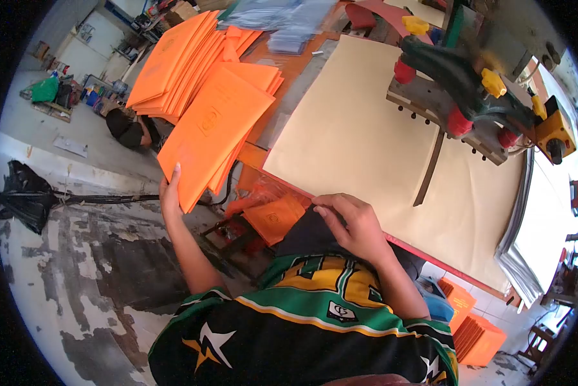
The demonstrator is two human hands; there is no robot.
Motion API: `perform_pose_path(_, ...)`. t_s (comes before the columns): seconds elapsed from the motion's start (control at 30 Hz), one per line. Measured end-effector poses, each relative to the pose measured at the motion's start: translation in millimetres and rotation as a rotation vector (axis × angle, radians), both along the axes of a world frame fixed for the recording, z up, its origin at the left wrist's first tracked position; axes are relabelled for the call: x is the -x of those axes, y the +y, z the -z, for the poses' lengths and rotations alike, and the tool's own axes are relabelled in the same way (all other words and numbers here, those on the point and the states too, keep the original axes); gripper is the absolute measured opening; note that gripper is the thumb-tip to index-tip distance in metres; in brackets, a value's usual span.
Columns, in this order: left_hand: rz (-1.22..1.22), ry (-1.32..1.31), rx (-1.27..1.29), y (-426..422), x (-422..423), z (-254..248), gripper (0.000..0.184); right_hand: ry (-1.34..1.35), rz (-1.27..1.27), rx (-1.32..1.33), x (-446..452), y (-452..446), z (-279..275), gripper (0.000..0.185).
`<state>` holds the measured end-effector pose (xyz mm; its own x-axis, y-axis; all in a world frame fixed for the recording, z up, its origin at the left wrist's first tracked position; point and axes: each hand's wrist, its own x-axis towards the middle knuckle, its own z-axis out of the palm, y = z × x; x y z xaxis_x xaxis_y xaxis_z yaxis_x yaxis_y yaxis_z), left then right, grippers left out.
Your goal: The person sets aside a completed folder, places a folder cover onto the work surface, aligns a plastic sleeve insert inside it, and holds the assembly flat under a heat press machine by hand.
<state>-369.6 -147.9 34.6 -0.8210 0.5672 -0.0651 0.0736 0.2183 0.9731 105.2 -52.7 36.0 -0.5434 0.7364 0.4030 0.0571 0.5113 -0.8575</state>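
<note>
no text, brand or number is legible.

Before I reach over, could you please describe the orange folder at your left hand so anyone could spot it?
Find the large cream sheet, then the tall orange pile to its left. The folder tops the smaller bunch nearer the person. What sets it apart from its neighbours is the left hand, thumb on its corner.

Pretty loud short-sleeved jersey (269,328) tbh: black, green and yellow bands, thin white stripes, star shapes (213,346) either side of the boxed logo (341,312). Dark pants (309,235) too.
</note>
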Motion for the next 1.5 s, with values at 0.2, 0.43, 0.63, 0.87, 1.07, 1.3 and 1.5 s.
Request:
perform_pose_path(0.2, 0.009, -0.144, -0.181, -24.2, -19.0, -16.1, 0.056, -0.013, -0.017, 0.007, 0.0, 0.6, 0.8, 0.018)
perform_pose_path(0.43, 0.018, -0.061, -0.539, -24.9, -24.7, -30.9, 0.04, -0.058, -0.007, -0.049, 0.6, 0.4, 1.6, 0.017)
perform_pose_path(0.63, 0.021, 0.117, -0.57, -13.1, -72.2, -88.4, 0.027, -0.003, 0.013, -0.044, 3.5, 0.1, 1.6, 0.015)
perform_pose_path(0.87, -0.012, -0.008, -0.779, 32.9, -34.1, -141.0, 0.046, -0.071, 0.035, -0.023, 2.3, -1.7, 1.1, 0.016)
perform_pose_path(1.07, -0.004, -0.008, -1.023, 110.7, 38.8, -199.0, 0.048, -0.066, 0.041, -0.051, 3.6, -2.9, -0.5, 0.016)
perform_pose_path(1.3, -0.078, -0.28, -0.964, 189.1, 155.7, -142.7, 0.04, -0.072, 0.049, -0.03, 2.3, -3.3, 2.9, 0.016)
perform_pose_path(1.5, -0.057, -0.497, -0.83, 183.4, 141.9, -127.9, 0.042, -0.043, 0.041, -0.043, 2.5, -2.7, 0.0, 0.014)
